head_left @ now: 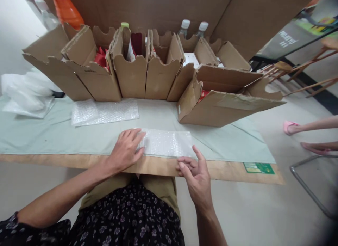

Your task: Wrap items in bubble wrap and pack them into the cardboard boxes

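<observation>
A bubble wrap bag lies flat on the pale green cloth near the table's front edge. My left hand rests on its left end, fingers stretched forward and the thumb apart from them. Just off the bag's lower right corner is my right hand, palm turned partly inward. Its index finger points up while the other fingers bend loosely, and nothing shows in it. Farther back, a second piece of bubble wrap lies by the cardboard boxes.
Several open cardboard boxes line the back, some with red packets. One box sits forward at right. Plastic bags lie at left. Bottles stand behind. Another person's legs and a metal chair frame are at right.
</observation>
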The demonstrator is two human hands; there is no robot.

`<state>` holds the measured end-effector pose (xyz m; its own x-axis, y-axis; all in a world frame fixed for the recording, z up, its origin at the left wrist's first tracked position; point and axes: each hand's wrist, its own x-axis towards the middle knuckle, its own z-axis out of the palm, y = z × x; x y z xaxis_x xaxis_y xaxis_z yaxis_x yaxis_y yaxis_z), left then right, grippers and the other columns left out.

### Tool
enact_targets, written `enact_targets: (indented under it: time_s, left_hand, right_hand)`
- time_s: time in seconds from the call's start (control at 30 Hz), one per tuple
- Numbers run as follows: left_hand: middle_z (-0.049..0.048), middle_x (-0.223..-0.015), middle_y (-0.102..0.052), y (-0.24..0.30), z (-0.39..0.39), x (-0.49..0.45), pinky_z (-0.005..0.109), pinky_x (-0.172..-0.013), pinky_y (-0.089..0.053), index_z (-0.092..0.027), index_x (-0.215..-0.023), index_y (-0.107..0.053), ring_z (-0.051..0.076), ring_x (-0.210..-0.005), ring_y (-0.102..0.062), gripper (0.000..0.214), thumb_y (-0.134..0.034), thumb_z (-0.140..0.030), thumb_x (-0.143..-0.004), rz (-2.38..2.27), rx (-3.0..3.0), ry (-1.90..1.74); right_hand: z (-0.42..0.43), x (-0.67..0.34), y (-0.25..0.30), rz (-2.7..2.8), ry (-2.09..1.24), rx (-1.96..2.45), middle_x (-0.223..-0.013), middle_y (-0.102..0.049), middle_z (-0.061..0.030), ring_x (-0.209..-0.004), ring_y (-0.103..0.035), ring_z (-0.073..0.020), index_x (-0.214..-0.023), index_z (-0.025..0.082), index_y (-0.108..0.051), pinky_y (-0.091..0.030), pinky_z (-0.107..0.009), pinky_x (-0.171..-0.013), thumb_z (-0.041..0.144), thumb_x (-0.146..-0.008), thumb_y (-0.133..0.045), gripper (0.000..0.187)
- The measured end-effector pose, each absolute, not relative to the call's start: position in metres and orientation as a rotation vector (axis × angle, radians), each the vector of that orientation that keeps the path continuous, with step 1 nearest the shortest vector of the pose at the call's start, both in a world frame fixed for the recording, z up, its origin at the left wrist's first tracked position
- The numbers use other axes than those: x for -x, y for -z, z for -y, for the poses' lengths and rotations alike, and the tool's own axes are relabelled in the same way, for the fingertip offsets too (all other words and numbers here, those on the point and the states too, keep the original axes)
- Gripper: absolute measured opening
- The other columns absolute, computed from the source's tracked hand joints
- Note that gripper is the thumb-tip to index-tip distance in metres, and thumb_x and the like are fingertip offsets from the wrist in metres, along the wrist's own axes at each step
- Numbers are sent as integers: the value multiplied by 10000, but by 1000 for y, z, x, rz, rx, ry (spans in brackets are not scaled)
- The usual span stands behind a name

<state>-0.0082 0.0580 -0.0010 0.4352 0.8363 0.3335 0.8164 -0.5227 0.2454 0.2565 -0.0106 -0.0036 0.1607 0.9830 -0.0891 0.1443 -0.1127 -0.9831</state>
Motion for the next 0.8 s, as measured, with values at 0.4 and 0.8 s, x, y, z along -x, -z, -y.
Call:
enact_targets:
  time_s: [0.4,0.8]
  left_hand:
    - [119,-946,-703,2,-65,16,413,-766,-480,-163,-1245,-618,304,-903,-636,341,-563,-279,-929,-1886,-2559,-295]
    - [116,-999,-671,-44,-142,-21,430,-857,-474,-172,-1285,-637,298,-984,-627,425,-473,-78,-904,-1505,-2713,-385]
  right_hand:
    - [-52,-301,11,1839,-164,1820,-1261,-698,-190,-1113,-634,-346,-1234,165,-679,-508,-551,-961,440,-953,-554,413]
    - [5,-248,0,1450,-1057,1503,-1199,-728,-114,-980,-728,-235,-1550,234,-370,-599,-376,-847,388,-938,-635,685]
